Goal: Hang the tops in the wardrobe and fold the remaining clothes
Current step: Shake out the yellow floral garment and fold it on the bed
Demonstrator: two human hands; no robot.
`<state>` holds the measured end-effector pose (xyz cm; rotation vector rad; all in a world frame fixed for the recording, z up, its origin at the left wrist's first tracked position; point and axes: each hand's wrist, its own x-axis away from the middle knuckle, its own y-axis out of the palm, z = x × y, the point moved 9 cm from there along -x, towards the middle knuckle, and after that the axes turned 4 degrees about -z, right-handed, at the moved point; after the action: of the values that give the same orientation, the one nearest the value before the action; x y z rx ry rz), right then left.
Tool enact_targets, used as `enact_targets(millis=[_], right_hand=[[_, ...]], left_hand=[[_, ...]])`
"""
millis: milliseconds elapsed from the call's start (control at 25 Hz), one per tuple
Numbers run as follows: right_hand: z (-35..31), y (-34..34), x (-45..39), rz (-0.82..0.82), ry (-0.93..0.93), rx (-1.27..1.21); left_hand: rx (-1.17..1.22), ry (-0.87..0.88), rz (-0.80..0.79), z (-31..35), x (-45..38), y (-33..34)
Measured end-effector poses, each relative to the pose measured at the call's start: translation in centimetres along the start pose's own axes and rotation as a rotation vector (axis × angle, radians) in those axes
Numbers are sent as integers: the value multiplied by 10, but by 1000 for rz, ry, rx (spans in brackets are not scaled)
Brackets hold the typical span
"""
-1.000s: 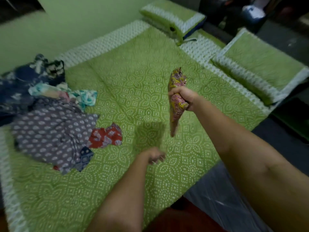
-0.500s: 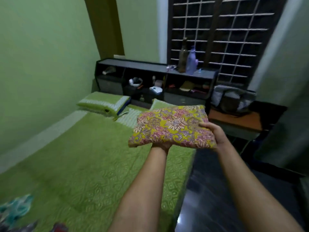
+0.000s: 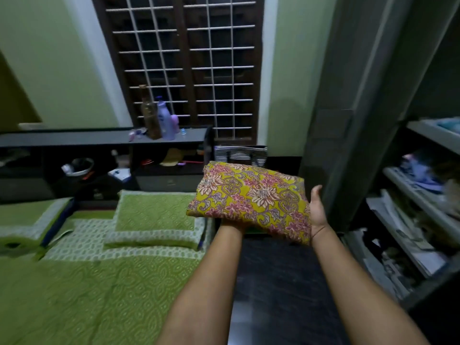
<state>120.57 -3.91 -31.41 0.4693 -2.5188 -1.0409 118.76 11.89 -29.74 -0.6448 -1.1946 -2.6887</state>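
Folded floral cloth [image 3: 251, 200] rests on hidden left hand [image 3: 232, 226], open right hand [image 3: 317, 210] flat against its side

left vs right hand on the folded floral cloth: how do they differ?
1. The left hand sits under the folded floral cloth, mostly hidden; the right hand is at its right edge, in plain view.
2. The left hand bears the cloth from below; the right hand lies flat against its side, fingers straight, thumb up.
Shared: both touch the cloth and hold it off the bed.

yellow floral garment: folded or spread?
Folded: the yellow floral garment is a compact flat rectangle, carried between left hand underneath and right hand.
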Motion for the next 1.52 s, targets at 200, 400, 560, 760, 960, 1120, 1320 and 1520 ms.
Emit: enact_targets(millis=[200, 400, 560, 760, 960, 1120, 1320, 1520], right_hand=[[-92, -85, -3, 250, -68, 224], [-157, -154, -20, 514, -80, 188], [-203, -186, -35, 658, -48, 251], [-260, -249, -16, 953, -209, 289], [-329, -318, 23, 1112, -470, 270], [-429, -350, 54, 1351, -666, 615], [-550, -348, 93, 1769, -582, 1179], [-616, -367, 128, 2070, -521, 1199]], left_hand=[[-519, 140, -150, 1, -91, 51], [-254, -286, -501, -10, -223, 128], [-881, -513, -595, -46, -317, 177], [-1115, -537, -752, -100, -366, 271], [-1072, -333, -856, -163, -409, 386], [-1338, 119, -791, -209, -451, 502], [-1441, 641, -623, -225, -434, 641], [-1443, 1003, -802, -260, -414, 745]])
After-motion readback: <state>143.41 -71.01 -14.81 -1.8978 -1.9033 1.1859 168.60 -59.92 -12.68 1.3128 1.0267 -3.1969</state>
